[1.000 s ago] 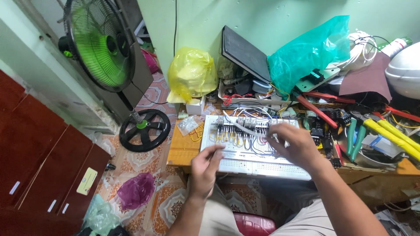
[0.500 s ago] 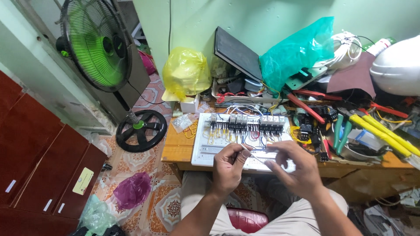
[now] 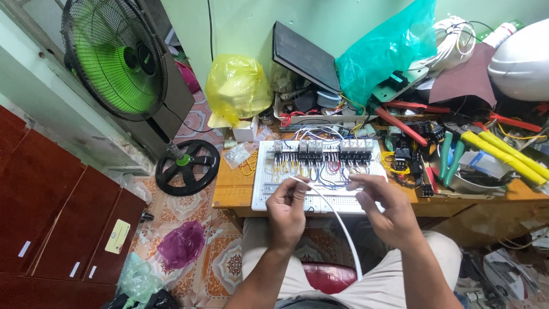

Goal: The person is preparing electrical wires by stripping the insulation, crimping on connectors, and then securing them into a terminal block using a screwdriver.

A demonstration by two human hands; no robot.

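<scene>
Cluttered wooden surface (image 3: 234, 191), white wiring board (image 3: 320, 177) at its front edge, both hands raised before it.

Left hand (image 3: 287, 209) has fingers pinched on the white wire's (image 3: 337, 220) tip; its length runs right and down toward the lap. Right hand (image 3: 382, 207) hovers just beside, fingers loosely apart, seemingly not touching it.

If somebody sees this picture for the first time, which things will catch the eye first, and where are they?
In the middle, the left hand pinches a white cable that curves down toward the lap, with the right hand open beside it, above a white perforated board full of relays and coloured wires. A green fan stands at upper left, and a yellow bag and a teal bag sit behind the board.
</scene>
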